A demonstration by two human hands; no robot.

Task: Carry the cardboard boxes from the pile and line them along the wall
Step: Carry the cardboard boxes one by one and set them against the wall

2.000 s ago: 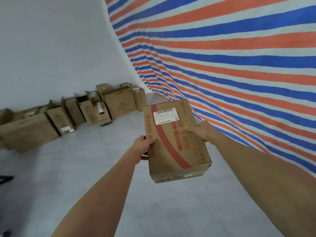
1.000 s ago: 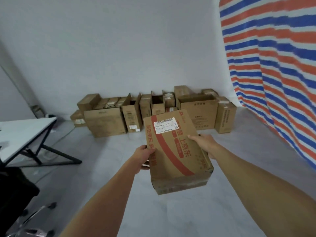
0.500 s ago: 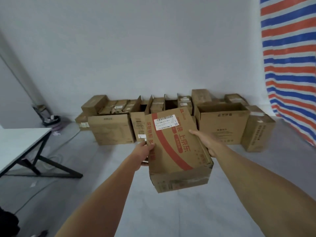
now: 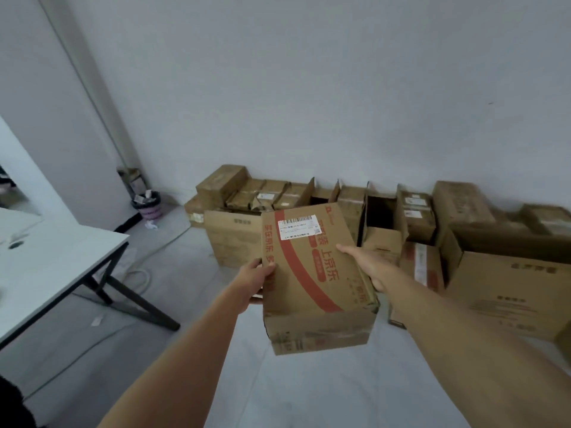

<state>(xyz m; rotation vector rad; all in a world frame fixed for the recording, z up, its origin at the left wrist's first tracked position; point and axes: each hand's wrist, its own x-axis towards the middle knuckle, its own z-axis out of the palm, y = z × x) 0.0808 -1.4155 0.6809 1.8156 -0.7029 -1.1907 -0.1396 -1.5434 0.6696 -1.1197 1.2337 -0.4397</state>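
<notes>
I hold a brown cardboard box point(image 4: 312, 273) with a red stripe and a white shipping label in front of me, above the floor. My left hand point(image 4: 256, 281) grips its left edge, thumb on the top face. My right hand point(image 4: 369, 265) holds its right side, fingers stretched along the top. A row of several cardboard boxes point(image 4: 234, 239) stands along the white wall ahead; some are open. A large open box point(image 4: 513, 285) stands at the right end of what I see.
A white table point(image 4: 58, 261) with black legs stands at the left. A small bin point(image 4: 148, 205) sits in the corner by the wall. A cable point(image 4: 139, 273) lies on the grey floor near the table. Bare floor stretches below the held box.
The view has swung left, from the striped tarpaulin to the white wall, and I have come closer to the row of boxes. The box stays held in both hands.
</notes>
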